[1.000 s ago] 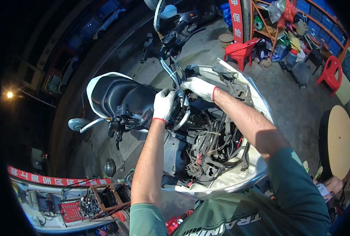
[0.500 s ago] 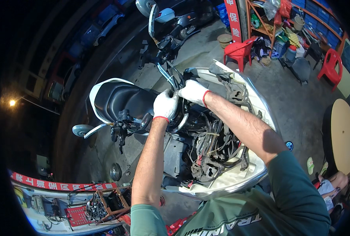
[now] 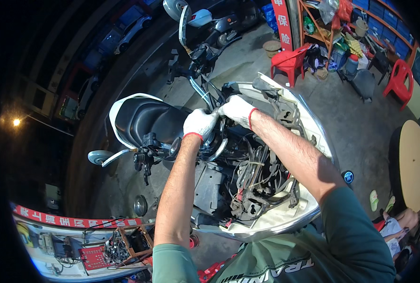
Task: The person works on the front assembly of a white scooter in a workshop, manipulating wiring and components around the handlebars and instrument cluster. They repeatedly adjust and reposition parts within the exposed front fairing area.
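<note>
A white scooter (image 3: 285, 217) with its front panels removed is seen from above, standing on a grey concrete floor (image 3: 361, 127). Both gloved hands are placed at the middle of the handlebar (image 3: 198, 92), above the steering column. The left hand (image 3: 199, 123) is curled closed over the round black and chrome housing (image 3: 214, 146) at the centre of the bar; what lies under the palm cannot be made out. The right hand (image 3: 238, 109) is closed against the same spot from the other side, its fingertips touching those of the left hand; whether a small part is pinched between them cannot be told. Exposed wiring (image 3: 252, 174) and black frame parts are observed below the hands, inside the open front shell. The black seat (image 3: 146, 120) is noted beside the left hand, and a round mirror (image 3: 99, 157) projects from the near bar end. A red plastic chair (image 3: 290, 63) is recorded well beyond the scooter's far edge, near shelving (image 3: 332, 28). A round wooden tabletop (image 3: 413, 162) is seen well apart at the right. A red tray of small parts (image 3: 96, 257) lies on the floor near the lower left.
</note>
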Action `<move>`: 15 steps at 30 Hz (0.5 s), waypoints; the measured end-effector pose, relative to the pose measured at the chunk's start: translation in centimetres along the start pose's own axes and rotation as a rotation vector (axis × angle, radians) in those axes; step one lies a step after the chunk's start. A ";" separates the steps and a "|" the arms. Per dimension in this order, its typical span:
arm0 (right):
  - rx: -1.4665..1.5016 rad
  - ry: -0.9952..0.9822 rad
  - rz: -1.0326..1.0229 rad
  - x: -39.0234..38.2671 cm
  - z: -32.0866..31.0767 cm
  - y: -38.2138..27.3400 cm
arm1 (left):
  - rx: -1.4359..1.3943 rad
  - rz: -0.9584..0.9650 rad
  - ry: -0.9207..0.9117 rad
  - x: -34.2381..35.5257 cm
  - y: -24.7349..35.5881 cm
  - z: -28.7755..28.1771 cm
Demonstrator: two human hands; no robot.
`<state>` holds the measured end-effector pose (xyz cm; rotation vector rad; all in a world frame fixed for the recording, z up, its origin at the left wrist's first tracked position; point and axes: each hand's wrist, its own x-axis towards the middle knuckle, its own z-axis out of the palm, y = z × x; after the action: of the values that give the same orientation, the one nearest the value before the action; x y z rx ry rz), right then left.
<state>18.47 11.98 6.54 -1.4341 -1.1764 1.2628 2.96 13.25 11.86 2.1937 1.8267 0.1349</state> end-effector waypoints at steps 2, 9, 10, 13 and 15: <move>0.018 -0.050 0.035 0.0 -0.4 0.0 | 0.075 0.003 -0.049 -0.1 0.4 -0.6; -0.065 0.051 0.011 0.1 0.2 0.8 | 0.063 -0.019 -0.190 1.2 0.5 -1.7; -0.038 0.044 0.015 0.4 0.1 1.0 | 0.036 -0.010 -0.180 1.4 0.4 -1.5; 0.067 0.002 0.027 -0.1 -0.1 0.7 | 0.015 -0.028 -0.160 1.4 0.1 -1.3; 0.174 -0.017 0.036 -0.6 -0.2 0.5 | -0.030 -0.053 -0.186 1.7 0.0 -1.2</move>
<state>18.75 11.28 6.17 -1.3244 -1.0290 1.3695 2.99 15.12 12.79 2.0602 1.7667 -0.0503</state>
